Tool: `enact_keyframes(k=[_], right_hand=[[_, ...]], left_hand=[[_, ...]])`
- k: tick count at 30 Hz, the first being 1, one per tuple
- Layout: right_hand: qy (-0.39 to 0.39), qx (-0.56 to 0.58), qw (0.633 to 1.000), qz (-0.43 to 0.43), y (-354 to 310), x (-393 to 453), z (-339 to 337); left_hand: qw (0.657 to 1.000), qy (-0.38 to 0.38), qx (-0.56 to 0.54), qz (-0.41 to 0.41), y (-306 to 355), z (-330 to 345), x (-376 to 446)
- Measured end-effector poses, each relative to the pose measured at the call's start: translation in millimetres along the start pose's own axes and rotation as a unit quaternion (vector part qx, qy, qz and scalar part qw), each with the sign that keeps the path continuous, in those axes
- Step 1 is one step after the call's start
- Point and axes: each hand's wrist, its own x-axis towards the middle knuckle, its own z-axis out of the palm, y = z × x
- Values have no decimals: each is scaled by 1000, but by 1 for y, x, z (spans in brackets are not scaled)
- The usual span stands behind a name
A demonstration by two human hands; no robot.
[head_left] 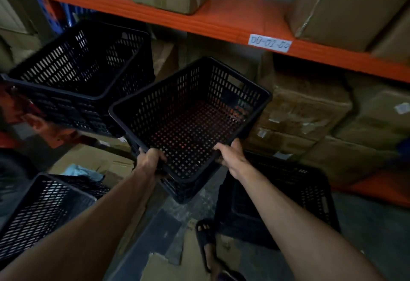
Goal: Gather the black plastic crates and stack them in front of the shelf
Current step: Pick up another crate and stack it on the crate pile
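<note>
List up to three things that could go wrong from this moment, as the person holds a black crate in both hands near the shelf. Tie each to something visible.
1. The held crate is gripped only at its near rim by the left hand and right hand; it tilts and might slip.
2. It sits close to the raised crate on the left, so they could collide.
3. Flattened cardboard by the sandalled foot could cause a stumble.

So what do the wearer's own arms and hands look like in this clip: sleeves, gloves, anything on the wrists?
Both forearms are bare up to the frame edge, no sleeves visible. The left hand and right hand wear no gloves, and no watch, band or ring shows in the dim light.
</note>
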Motion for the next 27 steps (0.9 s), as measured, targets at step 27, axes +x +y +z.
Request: enact_keyframes(k=[27], right_hand=[[392,-90,915,29,56,-182,-403]], left_hand=[[966,-156,207,4,-14,110,-139]])
